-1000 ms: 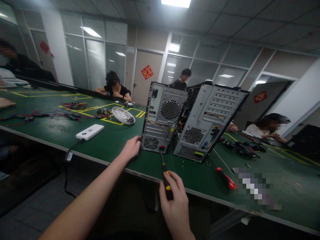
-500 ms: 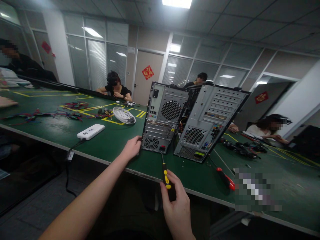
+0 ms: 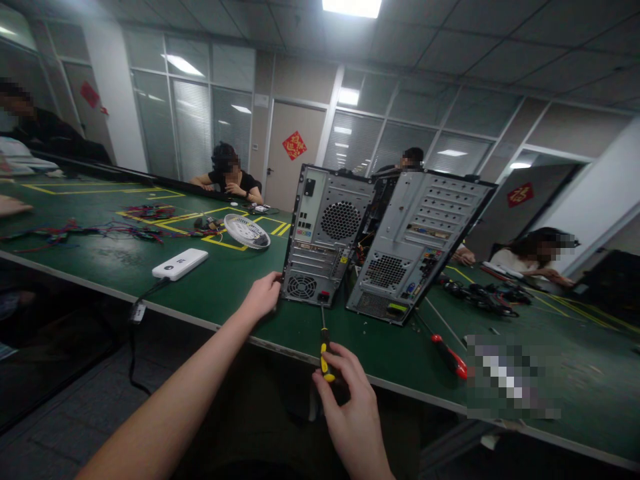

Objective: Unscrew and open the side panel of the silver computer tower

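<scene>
A grey computer case (image 3: 320,233) stands on the green table with its back panel towards me. My left hand (image 3: 263,295) is closed against the lower left edge of this case, its fingertips partly hidden. Between the thumb and fingers of my right hand (image 3: 350,400) is a black and yellow screwdriver (image 3: 325,353). Its shaft points away from me, and its tip meets the bottom of the back panel, near the power socket. To the right, a second computer case (image 3: 420,247) leans at a tilt close beside the first.
A red and black screwdriver (image 3: 449,357) lies right of the cases, near a blurred-out patch. On the left are a white power bank (image 3: 180,264) with a cable, a white round basket (image 3: 247,231) and tangled wires (image 3: 125,230). Black cables (image 3: 485,295) lie at right. Several people sit around.
The screwdriver's handle has turned and tipped slightly left, and my right hand's fingers have shifted around it. My left hand and both cases keep their places.
</scene>
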Motion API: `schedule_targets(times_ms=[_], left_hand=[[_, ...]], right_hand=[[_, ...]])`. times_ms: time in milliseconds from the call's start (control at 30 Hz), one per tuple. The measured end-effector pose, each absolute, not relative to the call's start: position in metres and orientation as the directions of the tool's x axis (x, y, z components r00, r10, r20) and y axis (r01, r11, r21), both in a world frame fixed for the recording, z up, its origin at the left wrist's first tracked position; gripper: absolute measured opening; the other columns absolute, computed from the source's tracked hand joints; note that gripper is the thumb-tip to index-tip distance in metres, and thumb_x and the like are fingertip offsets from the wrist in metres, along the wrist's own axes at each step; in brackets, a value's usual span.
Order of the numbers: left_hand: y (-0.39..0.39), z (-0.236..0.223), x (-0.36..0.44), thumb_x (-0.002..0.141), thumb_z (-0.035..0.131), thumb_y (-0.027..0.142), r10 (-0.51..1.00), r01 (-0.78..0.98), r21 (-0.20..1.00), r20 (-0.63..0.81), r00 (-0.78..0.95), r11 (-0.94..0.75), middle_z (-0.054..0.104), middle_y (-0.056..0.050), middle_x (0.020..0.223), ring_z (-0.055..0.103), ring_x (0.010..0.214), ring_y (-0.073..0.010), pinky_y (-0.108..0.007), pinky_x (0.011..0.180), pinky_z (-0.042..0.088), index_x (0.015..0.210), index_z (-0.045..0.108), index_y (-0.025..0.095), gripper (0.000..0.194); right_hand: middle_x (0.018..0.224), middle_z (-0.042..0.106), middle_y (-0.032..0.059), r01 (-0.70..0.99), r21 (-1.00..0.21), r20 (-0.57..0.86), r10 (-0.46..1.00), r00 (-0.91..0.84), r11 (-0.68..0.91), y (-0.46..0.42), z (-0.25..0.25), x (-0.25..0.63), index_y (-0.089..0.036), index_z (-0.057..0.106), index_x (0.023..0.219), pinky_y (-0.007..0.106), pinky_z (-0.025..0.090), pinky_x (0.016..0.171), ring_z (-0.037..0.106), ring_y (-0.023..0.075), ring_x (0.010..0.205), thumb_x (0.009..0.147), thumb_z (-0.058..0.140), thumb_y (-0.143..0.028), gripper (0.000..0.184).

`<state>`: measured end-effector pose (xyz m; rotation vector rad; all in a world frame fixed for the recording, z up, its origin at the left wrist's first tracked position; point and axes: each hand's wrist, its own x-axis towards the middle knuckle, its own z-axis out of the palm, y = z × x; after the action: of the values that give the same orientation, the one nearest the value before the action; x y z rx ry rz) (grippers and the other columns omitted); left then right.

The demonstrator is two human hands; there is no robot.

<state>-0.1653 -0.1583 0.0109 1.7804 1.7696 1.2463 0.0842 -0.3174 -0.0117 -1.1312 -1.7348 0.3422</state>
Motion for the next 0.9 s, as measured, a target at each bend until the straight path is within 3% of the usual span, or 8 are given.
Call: schedule_targets(times_ms=[133, 367, 667, 900], left_hand=[[-0.159, 0.012, -0.165, 0.095, 0.045, 0.023, 0.93, 0.625, 0.763, 0.329, -0.162, -0.162, 0.077, -0.009, 0.13, 0.07, 0.124, -0.025, -0.034, 0.11, 0.051, 0.13, 0.072, 0.019, 0.044], [-0.159, 0.011, -0.165, 0.095, 0.047, 0.023, 0.927, 0.625, 0.764, 0.334, -0.17, -0.16, 0.076, -0.01, 0.131, 0.07, 0.124, -0.0249, -0.034, 0.11, 0.051, 0.131, 0.072, 0.018, 0.044], [-0.157, 0.01, -0.165, 0.097, 0.043, 0.024, 0.935, 0.622, 0.767, 0.317, -0.157, -0.156, 0.079, -0.009, 0.123, 0.074, 0.114, -0.0243, -0.033, 0.109, 0.052, 0.13, 0.071, 0.018, 0.044], [-0.157, 0.01, -0.165, 0.099, 0.04, 0.025, 0.942, 0.621, 0.77, 0.3, -0.148, -0.148, 0.078, -0.009, 0.125, 0.075, 0.109, -0.0244, -0.034, 0.105, 0.054, 0.133, 0.069, 0.019, 0.045]], right_hand=[[0.134, 0.07, 0.0157, 0.516, -0.69, 0.557, 0.828, -0.069, 0.507, -0.318, -0.009, 0.085, -0.024, 0.081, 0.112, 0.039, 0.065, 0.092, 0.073, 0.0293, 0.117, 0.097, 0.067, -0.037, 0.024], [0.135, 0.071, 0.0132, 0.547, -0.661, 0.56, 0.823, -0.097, 0.514, -0.319, -0.012, 0.083, -0.025, 0.078, 0.119, 0.043, 0.06, 0.103, 0.071, 0.0281, 0.122, 0.1, 0.061, -0.032, 0.026], [0.12, 0.075, 0.0135, 0.581, -0.64, 0.632, 0.775, 0.025, 0.503, -0.315, -0.019, 0.085, -0.02, 0.071, 0.122, 0.041, 0.062, 0.091, 0.074, 0.0272, 0.105, 0.094, 0.068, -0.03, 0.03], [0.13, 0.073, 0.0141, 0.513, -0.69, 0.587, 0.809, -0.015, 0.51, -0.317, -0.016, 0.085, -0.021, 0.072, 0.128, 0.039, 0.063, 0.095, 0.072, 0.0273, 0.117, 0.1, 0.064, -0.035, 0.032]])
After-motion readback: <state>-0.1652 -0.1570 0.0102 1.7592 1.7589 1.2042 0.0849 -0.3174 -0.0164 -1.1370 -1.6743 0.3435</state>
